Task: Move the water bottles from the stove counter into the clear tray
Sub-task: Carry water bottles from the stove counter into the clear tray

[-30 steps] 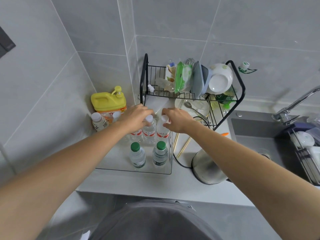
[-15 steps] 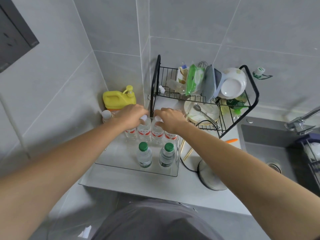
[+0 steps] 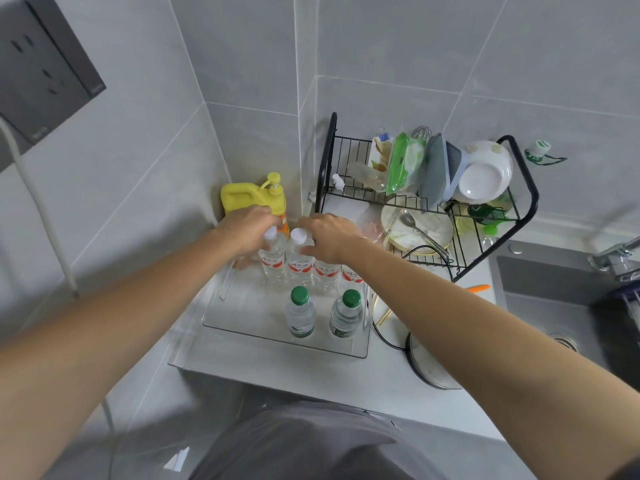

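A clear tray point(image 3: 284, 345) sits on the counter in the corner. Two green-capped water bottles point(image 3: 300, 315) point(image 3: 347, 314) stand at its front right. Several white-capped bottles with red labels stand in a row along its back. My left hand point(image 3: 247, 230) curls round the top of the leftmost red-label bottle point(image 3: 273, 259). My right hand point(image 3: 330, 237) curls over the top of a red-label bottle point(image 3: 327, 271) further right, beside the second bottle point(image 3: 300, 262), whose white cap shows between my hands. The caps under my hands are hidden.
A yellow pump jug point(image 3: 249, 199) stands against the wall behind the tray. A black wire dish rack point(image 3: 429, 209) with plates and bowls stands to the right. A metal pot lid point(image 3: 429, 367), chopsticks and a black cable lie beside the tray. The sink point(image 3: 568, 306) is at far right.
Both hands stay on the tops of the back-row bottles. They have drawn slightly closer together, and the view has swung left.
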Demonstrator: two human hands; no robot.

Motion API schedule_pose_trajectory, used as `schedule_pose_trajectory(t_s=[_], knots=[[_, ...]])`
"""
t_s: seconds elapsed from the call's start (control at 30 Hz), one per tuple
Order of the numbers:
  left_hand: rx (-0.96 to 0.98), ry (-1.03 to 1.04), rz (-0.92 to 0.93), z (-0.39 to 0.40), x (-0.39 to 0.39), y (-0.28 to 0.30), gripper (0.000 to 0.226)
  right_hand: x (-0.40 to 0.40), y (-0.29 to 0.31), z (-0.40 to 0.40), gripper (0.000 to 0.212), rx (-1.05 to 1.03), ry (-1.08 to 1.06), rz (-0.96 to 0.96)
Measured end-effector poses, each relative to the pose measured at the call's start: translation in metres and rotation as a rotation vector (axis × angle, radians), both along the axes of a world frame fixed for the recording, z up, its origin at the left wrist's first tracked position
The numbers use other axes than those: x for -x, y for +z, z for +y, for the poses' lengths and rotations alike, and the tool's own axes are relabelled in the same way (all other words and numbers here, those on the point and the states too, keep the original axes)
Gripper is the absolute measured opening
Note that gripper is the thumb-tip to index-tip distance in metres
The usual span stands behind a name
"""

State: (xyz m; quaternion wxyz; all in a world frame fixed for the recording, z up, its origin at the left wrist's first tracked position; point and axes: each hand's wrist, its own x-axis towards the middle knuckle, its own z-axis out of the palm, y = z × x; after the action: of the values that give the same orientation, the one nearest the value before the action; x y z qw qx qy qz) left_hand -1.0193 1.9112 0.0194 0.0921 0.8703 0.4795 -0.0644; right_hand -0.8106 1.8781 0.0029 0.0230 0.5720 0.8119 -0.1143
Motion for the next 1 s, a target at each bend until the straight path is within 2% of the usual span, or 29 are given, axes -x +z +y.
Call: schedule_pose_trajectory(t_s=[0.17, 0.33, 0.5, 0.63, 0.73, 0.83, 0.9, 1.0], knots=[[-0.056, -0.019, 0.064, -0.008, -0.010, -0.006, 0.041, 0.016, -0.005, 0.000, 0.040, -0.033, 0.010, 0.009], [-0.085, -0.013, 0.029, -0.004, -0.010, -0.011, 0.023, 0.016, -0.008, 0.000, 0.037, -0.046, 0.009, 0.020], [-0.075, -0.007, 0.001, 0.003, -0.013, -0.012, 0.029, 0.010, -0.008, -0.003, 0.043, -0.027, -0.001, 0.079], [-0.034, -0.007, 0.017, 0.008, -0.008, -0.012, 0.046, -0.004, -0.004, -0.007, 0.052, -0.012, 0.033, 0.191], [-0.123, -0.052, -0.032, -0.005, -0.004, -0.004, 0.050, -0.024, 0.004, -0.021, 0.051, -0.064, 0.046, 0.250], [-0.184, -0.084, -0.225, -0.033, -0.003, 0.010, 0.034, -0.048, 0.008, -0.044, 0.037, -0.236, 0.117, 0.263], [-0.074, -0.106, -0.330, -0.055, -0.006, 0.017, 0.031, -0.062, 0.007, -0.063, 0.027, -0.296, 0.153, 0.296], [0.233, -0.164, -0.306, -0.075, -0.003, 0.023, 0.051, -0.073, 0.004, -0.090, 0.031, -0.233, 0.174, 0.370]])
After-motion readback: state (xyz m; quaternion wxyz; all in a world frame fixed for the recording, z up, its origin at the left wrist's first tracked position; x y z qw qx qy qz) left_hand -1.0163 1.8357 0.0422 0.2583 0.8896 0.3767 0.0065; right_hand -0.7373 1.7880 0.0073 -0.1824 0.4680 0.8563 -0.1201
